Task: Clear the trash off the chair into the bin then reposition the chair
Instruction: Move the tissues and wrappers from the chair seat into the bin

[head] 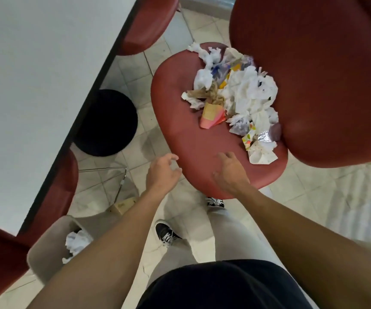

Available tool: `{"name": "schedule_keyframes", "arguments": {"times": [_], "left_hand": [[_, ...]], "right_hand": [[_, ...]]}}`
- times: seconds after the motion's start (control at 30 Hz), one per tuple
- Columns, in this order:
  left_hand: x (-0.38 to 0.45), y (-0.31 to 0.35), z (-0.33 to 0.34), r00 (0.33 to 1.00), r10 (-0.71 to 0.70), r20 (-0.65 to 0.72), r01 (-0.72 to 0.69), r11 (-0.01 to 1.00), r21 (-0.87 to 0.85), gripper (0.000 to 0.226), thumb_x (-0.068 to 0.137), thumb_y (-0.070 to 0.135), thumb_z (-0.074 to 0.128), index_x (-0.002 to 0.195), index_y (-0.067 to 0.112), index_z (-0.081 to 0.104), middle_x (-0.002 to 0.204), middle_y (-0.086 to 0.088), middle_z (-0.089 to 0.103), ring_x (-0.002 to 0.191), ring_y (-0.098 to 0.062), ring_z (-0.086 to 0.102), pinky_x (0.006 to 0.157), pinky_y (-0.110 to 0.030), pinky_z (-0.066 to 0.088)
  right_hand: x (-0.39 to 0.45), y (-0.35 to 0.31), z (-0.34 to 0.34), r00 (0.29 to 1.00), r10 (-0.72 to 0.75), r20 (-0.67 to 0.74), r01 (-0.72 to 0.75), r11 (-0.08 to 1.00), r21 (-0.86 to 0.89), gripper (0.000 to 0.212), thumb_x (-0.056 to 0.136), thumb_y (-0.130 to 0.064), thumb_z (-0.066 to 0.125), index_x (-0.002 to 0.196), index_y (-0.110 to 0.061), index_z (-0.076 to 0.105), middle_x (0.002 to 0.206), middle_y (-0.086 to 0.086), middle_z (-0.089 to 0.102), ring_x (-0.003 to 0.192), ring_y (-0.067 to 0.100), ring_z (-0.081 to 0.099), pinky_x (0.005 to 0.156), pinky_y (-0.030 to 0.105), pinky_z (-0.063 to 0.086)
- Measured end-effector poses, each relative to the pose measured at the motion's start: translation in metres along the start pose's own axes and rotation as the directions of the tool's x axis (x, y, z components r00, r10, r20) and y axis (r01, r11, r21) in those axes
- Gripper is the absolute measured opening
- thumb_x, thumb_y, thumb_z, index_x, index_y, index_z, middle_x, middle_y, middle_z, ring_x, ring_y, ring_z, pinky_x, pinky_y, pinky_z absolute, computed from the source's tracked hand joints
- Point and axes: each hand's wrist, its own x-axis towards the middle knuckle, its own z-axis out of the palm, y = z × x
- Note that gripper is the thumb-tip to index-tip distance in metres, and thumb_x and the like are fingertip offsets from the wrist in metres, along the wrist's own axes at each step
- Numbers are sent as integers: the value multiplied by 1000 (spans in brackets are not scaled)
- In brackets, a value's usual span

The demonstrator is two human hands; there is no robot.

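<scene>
A red chair [186, 134] stands before me, its seat heaped with trash [240, 92]: crumpled white tissues, wrappers, brown paper and a pink and yellow carton [211, 118]. My left hand [163, 170] hovers by the seat's near-left edge, fingers loosely curled, holding nothing. My right hand [230, 172] hangs over the seat's front part, fingers spread, holding nothing. A beige bin [46, 253] stands at my lower left with crumpled white paper [75, 241] inside.
A white table [35, 85] with a dark edge fills the left. Other red chairs [149, 25] sit around it. A round black stool [106, 122] stands under the table's edge. A small cardboard box [122, 205] lies on the tiled floor. My feet stand below the chair.
</scene>
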Motion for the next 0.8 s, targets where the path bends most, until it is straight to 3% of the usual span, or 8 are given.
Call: {"name": "schedule_keyframes", "arguments": {"times": [0.13, 0.27, 0.5, 0.63, 0.7, 0.8], "left_hand": [[29, 46, 37, 994, 86, 70, -88, 996, 28, 29, 78, 24, 72, 105, 30, 66, 94, 6, 55, 92, -18, 58, 86, -33, 49], [62, 92, 79, 978, 133, 159, -147, 986, 82, 29, 78, 27, 71, 106, 33, 66, 92, 10, 54, 88, -13, 57, 83, -25, 46], [106, 151, 140, 944, 178, 278, -223, 965, 140, 30, 79, 27, 71, 108, 30, 66, 99, 3, 61, 101, -19, 59, 91, -34, 48], [127, 175, 171, 927, 206, 313, -260, 955, 142, 32, 78, 27, 69, 110, 26, 66, 105, -3, 65, 100, -22, 61, 87, -34, 49], [133, 183, 185, 921, 197, 337, -255, 957, 136, 40, 77, 28, 70, 116, 24, 62, 112, -2, 63, 103, -19, 61, 87, -30, 48], [139, 188, 203, 918, 150, 367, -222, 961, 163, 54, 79, 31, 69, 130, 24, 52, 125, -7, 56, 114, -23, 56, 96, -36, 46]], "right_hand": [[22, 44, -22, 991, 125, -41, -125, 992, 15, 58, 84, -20, 64, 138, -18, 43, 139, 13, 38, 123, 33, 44, 101, 43, 43], [47, 90, -43, 961, 252, -115, -244, 967, 76, 61, 81, -23, 65, 137, -18, 45, 133, 14, 44, 121, 35, 44, 101, 45, 41], [84, 149, -55, 912, 402, -88, -383, 907, 173, 69, 77, -32, 72, 139, -21, 43, 139, 14, 39, 129, 33, 38, 110, 40, 33], [102, 170, -53, 898, 428, -98, -394, 884, 250, 77, 64, -40, 75, 134, -26, 46, 130, 8, 47, 126, 30, 43, 106, 39, 39], [105, 178, -52, 895, 435, -95, -404, 883, 241, 85, 67, -40, 75, 141, -27, 37, 136, 9, 42, 133, 30, 34, 113, 35, 29], [108, 188, -51, 889, 453, -73, -424, 871, 247, 93, 75, -36, 74, 150, -28, 19, 146, 11, 29, 141, 30, 17, 115, 33, 18]]}}
